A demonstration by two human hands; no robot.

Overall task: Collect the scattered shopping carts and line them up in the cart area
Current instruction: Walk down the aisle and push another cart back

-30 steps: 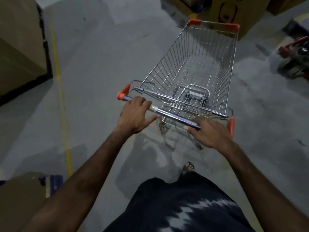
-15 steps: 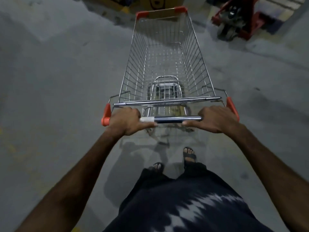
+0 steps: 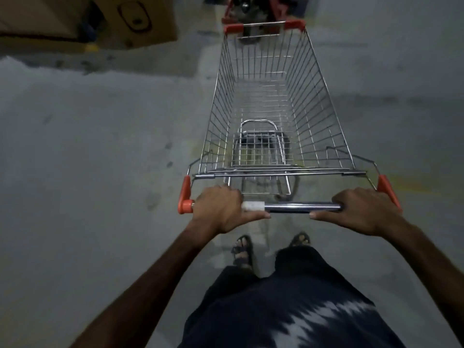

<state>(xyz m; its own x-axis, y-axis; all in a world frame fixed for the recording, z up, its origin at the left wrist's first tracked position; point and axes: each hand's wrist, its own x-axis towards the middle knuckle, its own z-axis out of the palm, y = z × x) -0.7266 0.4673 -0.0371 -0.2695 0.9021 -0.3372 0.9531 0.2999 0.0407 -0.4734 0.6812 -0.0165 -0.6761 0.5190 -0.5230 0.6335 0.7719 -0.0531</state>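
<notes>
Both hands (image 3: 221,209) (image 3: 364,209) grip cart handle (image 3: 301,207), fingers curled over, tips hidden.

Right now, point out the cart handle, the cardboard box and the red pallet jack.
cart handle (image 3: 301,206): head view, bare chrome bar between the hands.
cardboard box (image 3: 148,21): head view, printed side face.
red pallet jack (image 3: 278,7): head view, red frame.

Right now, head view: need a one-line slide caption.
Both hands, left and right, grip the handle of an empty shopping cart pointed at a red pallet jack.

Dim, soft-blurred, wide-angle bending at edges
</notes>
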